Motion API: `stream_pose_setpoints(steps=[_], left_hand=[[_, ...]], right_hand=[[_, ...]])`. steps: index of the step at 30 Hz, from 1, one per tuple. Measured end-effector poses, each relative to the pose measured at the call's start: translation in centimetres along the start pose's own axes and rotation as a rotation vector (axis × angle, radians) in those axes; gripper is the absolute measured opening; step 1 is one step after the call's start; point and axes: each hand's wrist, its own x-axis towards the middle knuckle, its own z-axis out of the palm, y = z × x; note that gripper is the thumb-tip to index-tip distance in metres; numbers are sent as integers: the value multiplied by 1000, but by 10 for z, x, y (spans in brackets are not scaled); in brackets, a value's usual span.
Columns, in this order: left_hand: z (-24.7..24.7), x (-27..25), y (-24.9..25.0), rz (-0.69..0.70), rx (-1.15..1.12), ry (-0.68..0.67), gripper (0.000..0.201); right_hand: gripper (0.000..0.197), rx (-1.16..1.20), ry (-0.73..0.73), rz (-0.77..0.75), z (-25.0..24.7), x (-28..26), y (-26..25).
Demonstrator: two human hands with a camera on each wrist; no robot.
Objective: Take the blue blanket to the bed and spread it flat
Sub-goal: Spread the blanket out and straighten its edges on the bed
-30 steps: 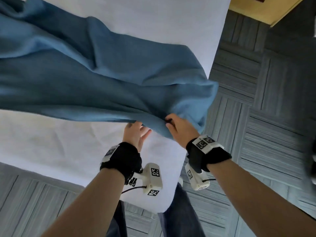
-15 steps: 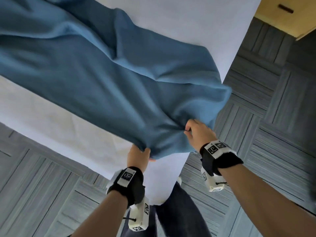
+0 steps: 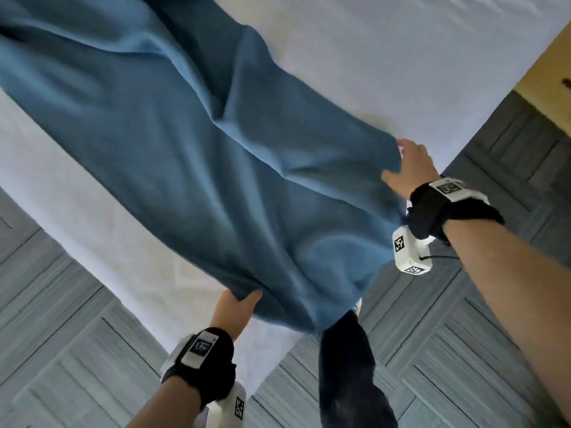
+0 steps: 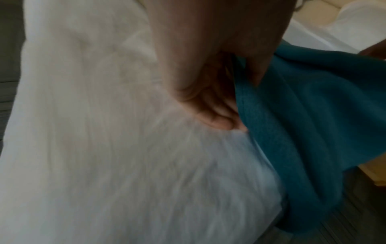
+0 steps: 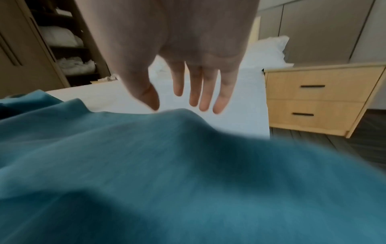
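Gripping Blanket With Left Hand Only

Lying rumpled across the white bed (image 3: 401, 57), the blanket (image 3: 200, 149) runs from far left to the near right corner, its near end hanging over the bed edge above the floor (image 3: 463, 350). The left hand (image 3: 234, 310) pinches the near hem, thumb on top, fingers curled beneath. The right hand (image 3: 411, 171) is released: fingers (image 5: 221, 97) straight and spread, hovering just over the blanket's right edge; contact cannot be confirmed. A wooden nightstand (image 5: 321, 99) stands to the right of the bed. Shelves (image 5: 64, 47) with folded white linen are at far left.
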Motion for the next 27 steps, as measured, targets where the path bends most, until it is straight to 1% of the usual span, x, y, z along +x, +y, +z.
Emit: stream_pose_setpoints(steps=[2,3,5,6,8,10,11,13,15,17,19,22,24,25,27], left_hand=[[10,2,-6,-30,-80,103,19],[15,1,-9,-51,-144,142,13],[26,-2,-10,-103,-303,172,8],[32,-4,-10,-121,-368,167,9],[41,-10,-9,-104,-416,136,12],[47,-19,-6,-44,-381,108,18],[50,-24,-6,-14,-342,103,23],[58,-36,-8,32,-215,85,30],[71,-51,-15,58,-69,50,29],[88,-66,-28,91,18,17,28],[103,-78,-44,103,80,51,29],[118,-92,-68,88,154,148,33],[122,-99,-82,72,88,212,35],[123,-102,-88,61,35,250,35],[123,-105,-95,44,-46,314,34]], right_hand=[[78,-23,-158,-17,-2,23,8],[83,-32,-193,-47,-2,30,12],[86,13,-201,-109,-2,40,20],[84,71,-220,-125,-3,41,23],[74,142,-339,-147,-2,40,29],[54,132,-487,-169,3,32,38],[47,123,-519,-170,8,24,43],[42,122,-493,-178,17,5,53],[36,187,-388,-211,23,-12,61],[22,334,-291,-214,21,-25,60],[6,458,-242,-191,12,-35,52],[8,605,-143,-141,-5,-41,40],[8,693,-126,-131,-12,-42,37],[12,682,-130,-152,-14,-42,39],[28,593,-123,-214,-17,-42,52]])
